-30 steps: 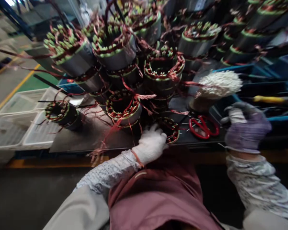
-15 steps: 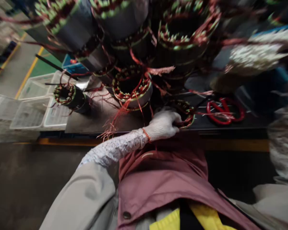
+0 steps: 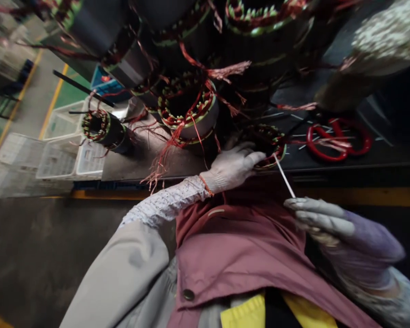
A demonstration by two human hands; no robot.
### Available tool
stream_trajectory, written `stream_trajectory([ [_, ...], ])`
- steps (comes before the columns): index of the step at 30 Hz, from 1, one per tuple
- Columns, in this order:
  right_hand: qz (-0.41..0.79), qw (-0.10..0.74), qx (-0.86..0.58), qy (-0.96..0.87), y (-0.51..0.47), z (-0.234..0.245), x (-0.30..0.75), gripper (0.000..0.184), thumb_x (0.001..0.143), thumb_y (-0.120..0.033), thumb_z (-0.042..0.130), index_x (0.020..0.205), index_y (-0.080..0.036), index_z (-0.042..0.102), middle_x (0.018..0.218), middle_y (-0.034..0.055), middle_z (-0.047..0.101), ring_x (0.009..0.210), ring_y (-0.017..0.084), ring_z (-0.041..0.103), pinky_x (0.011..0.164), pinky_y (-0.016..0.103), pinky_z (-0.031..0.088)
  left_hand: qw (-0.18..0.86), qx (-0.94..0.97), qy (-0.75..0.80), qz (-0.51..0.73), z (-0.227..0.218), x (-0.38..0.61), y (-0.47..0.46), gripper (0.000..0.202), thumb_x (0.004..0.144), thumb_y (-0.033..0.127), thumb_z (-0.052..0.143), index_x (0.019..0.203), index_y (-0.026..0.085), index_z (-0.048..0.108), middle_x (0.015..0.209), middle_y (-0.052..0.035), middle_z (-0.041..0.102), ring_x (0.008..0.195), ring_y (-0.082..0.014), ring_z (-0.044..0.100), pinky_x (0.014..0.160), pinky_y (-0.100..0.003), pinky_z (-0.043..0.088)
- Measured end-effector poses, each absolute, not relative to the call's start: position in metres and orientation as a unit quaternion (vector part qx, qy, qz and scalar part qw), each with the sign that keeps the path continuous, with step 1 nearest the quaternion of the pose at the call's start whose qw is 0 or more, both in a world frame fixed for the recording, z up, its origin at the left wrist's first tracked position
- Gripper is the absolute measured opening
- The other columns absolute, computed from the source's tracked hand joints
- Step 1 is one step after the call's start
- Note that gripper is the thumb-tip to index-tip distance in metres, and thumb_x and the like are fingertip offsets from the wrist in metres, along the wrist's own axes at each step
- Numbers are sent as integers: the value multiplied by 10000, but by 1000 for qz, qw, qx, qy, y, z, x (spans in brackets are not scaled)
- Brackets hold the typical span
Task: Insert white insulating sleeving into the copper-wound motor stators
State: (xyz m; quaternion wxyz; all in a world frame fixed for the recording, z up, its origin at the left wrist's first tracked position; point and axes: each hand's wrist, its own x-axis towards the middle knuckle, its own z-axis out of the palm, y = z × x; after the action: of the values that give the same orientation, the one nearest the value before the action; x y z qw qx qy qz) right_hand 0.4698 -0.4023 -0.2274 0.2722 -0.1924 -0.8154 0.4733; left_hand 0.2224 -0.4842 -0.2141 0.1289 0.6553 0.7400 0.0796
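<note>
My left hand (image 3: 237, 166), in a whitish knit glove, grips the near-left rim of a small motor stator (image 3: 282, 148) at the bench's front edge. Its thumb lies over the rim, and its other fingers are partly hidden. In front of the bench, my right hand (image 3: 323, 221), gloved in white and purple, has its fingers closed on a thin white strip (image 3: 284, 176). The strip runs straight from those fingers up to the stator's right rim. Red-handled scissors (image 3: 340, 139) lie to the stator's right.
Larger wound stators (image 3: 187, 109) with red wire tails stand stacked behind. Another small stator (image 3: 104, 130) is at left, near white plastic baskets (image 3: 59, 157). A bundle of white strands (image 3: 386, 41) is at the back right. Thin white pieces lie on the dark bench (image 3: 328, 166).
My right hand has come into view from the right, holding the white strip against the stator. My left hand stays at the stator. The camera view has shifted slightly.
</note>
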Motion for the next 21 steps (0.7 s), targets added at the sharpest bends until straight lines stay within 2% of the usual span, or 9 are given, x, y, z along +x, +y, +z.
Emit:
stream_trajectory([
  [4,462,296,-147,-823,-426,-236,476,394,871,-192,657,1152,-464,704,1158,-10,731,1023,198,717,791,314,638,137,657,733,109,-220,223,-474,459,897,307,622,1346,226,573,1249,-94,672,1209,-238,589,1013,-371,466],
  [7,458,292,-148,-827,-430,-238,479,459,860,-144,643,1182,-467,693,1135,-20,738,959,194,734,829,311,638,134,641,745,130,-217,226,-471,496,885,282,631,1372,229,552,1274,-89,662,1188,-230,601,1012,-353,470],
  [12,492,310,-160,-797,-434,-244,480,388,816,-100,666,1066,-385,748,1105,-11,748,943,195,738,819,280,635,143,626,755,131,-215,228,-472,512,880,260,632,1382,234,539,1303,-83,646,1186,-231,606,1017,-343,475],
  [16,523,321,-176,-770,-432,-250,468,300,798,-93,688,993,-308,762,1064,18,759,935,204,740,826,298,632,151,624,755,134,-216,226,-471,550,884,247,619,1420,219,501,1347,-93,626,1223,-242,597,1041,-354,472],
  [18,526,335,-174,-762,-427,-254,451,214,787,-135,717,934,-283,761,1027,26,766,904,209,744,795,311,636,153,622,753,147,-218,226,-471,552,880,240,620,1419,218,502,1366,-95,618,1239,-247,594,1066,-366,461],
  [21,512,348,-212,-756,-416,-263,417,42,798,-275,730,837,-273,743,972,31,769,869,226,743,800,374,631,157,597,761,200,-223,231,-474,586,879,239,614,1446,218,468,1380,-93,615,1236,-241,605,1079,-361,461],
])
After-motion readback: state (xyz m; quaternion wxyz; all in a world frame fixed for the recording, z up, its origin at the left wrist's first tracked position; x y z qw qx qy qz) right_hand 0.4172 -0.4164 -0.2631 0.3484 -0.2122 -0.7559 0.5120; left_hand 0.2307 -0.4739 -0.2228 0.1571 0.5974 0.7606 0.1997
